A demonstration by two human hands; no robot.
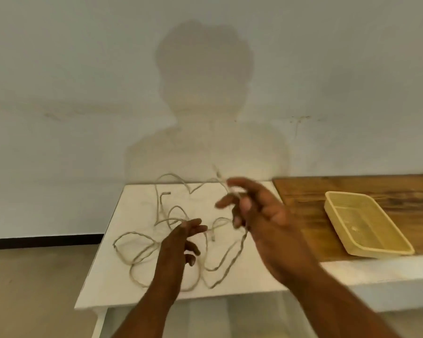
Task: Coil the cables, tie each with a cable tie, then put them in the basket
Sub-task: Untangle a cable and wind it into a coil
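Observation:
A long pale cable [137, 242] lies in loose tangled loops across the white table [103, 276]. One plug end [167, 192] rests near the table's back, another [213, 237] near the middle. My right hand [259, 215] is raised above the table and pinches a strand of the cable between thumb and fingers; the strand runs up past the fingertips and down toward the front. My left hand [181, 242] hovers over the loops with fingers spread, holding nothing that I can see. A shallow yellow basket [332, 215] sits empty at the right.
The basket rests on a wooden board [303, 196] lying on a surface to the right of the white table. A plain wall stands right behind both. Floor lies to the left and below.

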